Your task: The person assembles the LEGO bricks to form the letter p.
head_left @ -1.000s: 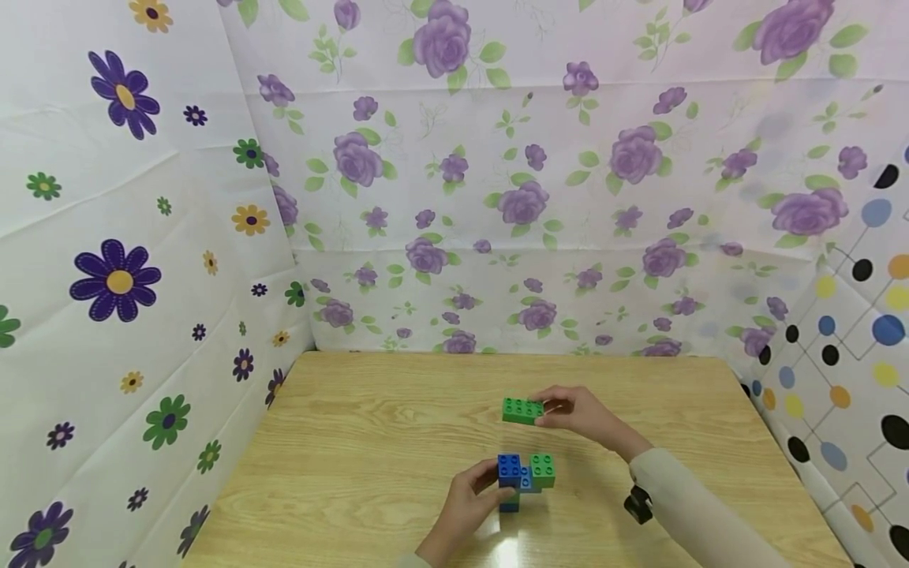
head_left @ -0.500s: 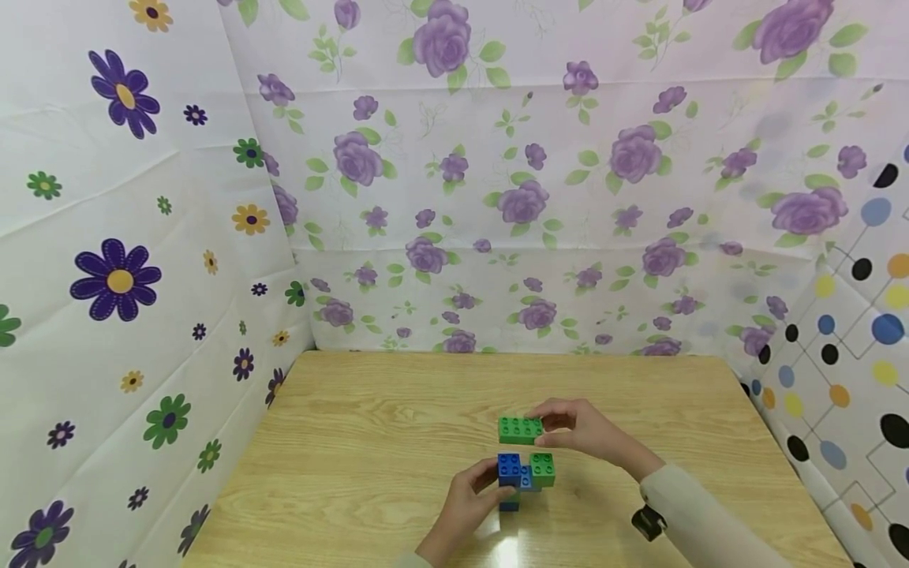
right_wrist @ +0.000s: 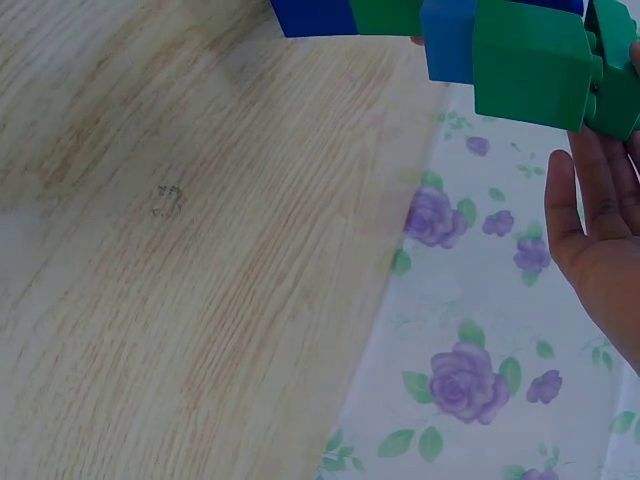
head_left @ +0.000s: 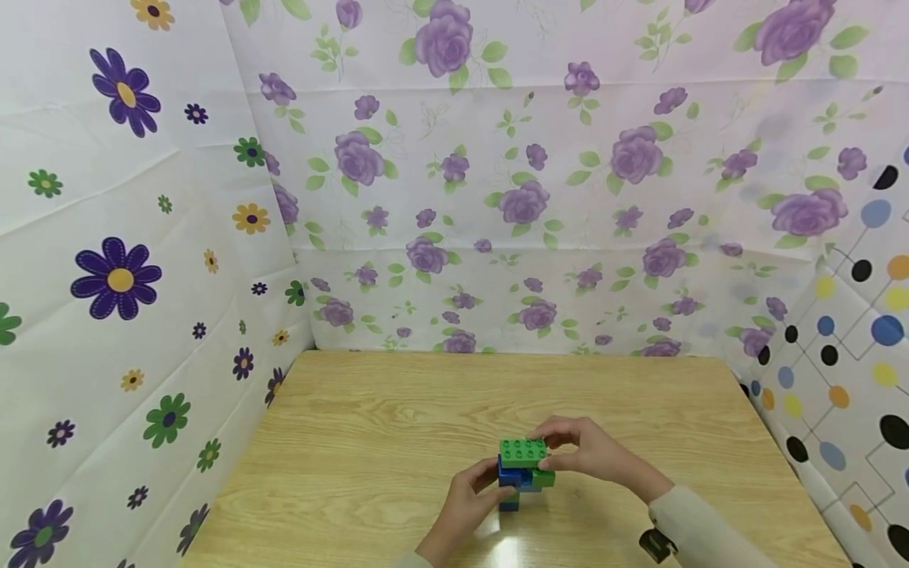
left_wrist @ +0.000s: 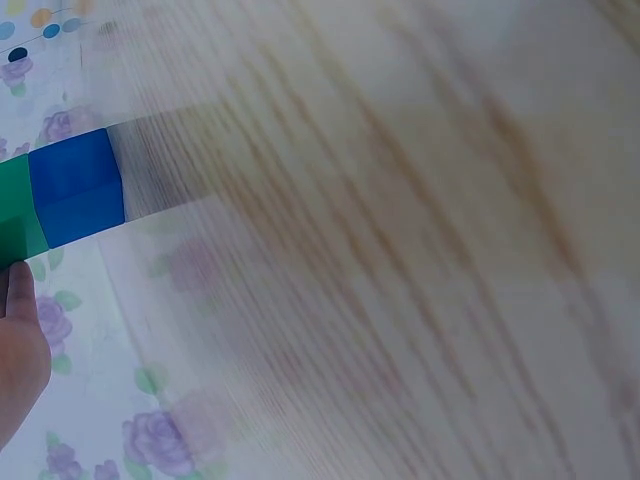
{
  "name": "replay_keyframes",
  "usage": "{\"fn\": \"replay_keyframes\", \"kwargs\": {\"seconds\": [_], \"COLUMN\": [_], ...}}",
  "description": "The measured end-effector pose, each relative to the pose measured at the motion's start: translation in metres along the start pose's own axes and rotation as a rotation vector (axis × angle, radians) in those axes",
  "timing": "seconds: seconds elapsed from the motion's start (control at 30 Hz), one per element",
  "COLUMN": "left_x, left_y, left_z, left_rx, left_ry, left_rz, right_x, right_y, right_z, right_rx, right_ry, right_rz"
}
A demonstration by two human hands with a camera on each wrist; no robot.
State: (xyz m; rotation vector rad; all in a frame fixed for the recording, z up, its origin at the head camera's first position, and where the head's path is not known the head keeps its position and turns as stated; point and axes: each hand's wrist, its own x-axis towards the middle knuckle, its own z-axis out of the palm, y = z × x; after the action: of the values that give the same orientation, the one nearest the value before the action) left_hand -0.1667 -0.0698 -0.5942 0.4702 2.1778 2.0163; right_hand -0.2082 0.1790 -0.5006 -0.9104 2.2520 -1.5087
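A small upright build of building bricks stands on the table. Its dark blue top brick (head_left: pixel 510 477) is on the left, a light blue brick (head_left: pixel 527 483) sits in the middle and a green brick (head_left: pixel 544 479) on the right. My left hand (head_left: pixel 470 498) grips the left side of the build; the left wrist view shows its bottom blue brick (left_wrist: pixel 78 187) and a green one (left_wrist: pixel 18 210). My right hand (head_left: pixel 585 450) pinches the right end of a long green brick (head_left: pixel 523 451), which lies over both top bricks. Studs show in a thin gap under it in the right wrist view.
The wooden table (head_left: pixel 369 442) ends at a back edge against a flowered cloth (head_left: pixel 454 205). Patterned cloths also hang at the left (head_left: pixel 128 315) and right (head_left: pixel 852 331). A small black device (head_left: pixel 657 544) is at my right sleeve.
My right hand has brought the long green brick toward me, from behind the build to over its top. The left hand and the build have stayed in place.
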Motion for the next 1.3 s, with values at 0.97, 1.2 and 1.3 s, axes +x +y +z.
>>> {"fn": "replay_keyframes", "kwargs": {"seconds": [0.97,1.2,1.3], "left_x": [0.0,-0.001,-0.001], "left_y": [0.001,0.001,0.002], "left_z": [-0.001,0.0,-0.001], "left_rx": [0.005,0.005,-0.001], "left_ry": [-0.005,-0.009,-0.003], "left_rz": [-0.007,-0.001,-0.012], "right_x": [-0.001,-0.001,0.0], "right_y": [-0.002,-0.002,0.0], "right_z": [0.021,0.023,0.023], "right_rx": [-0.138,-0.133,-0.127], "right_ry": [0.033,0.04,0.038], "right_rz": [-0.079,-0.076,-0.077]}}
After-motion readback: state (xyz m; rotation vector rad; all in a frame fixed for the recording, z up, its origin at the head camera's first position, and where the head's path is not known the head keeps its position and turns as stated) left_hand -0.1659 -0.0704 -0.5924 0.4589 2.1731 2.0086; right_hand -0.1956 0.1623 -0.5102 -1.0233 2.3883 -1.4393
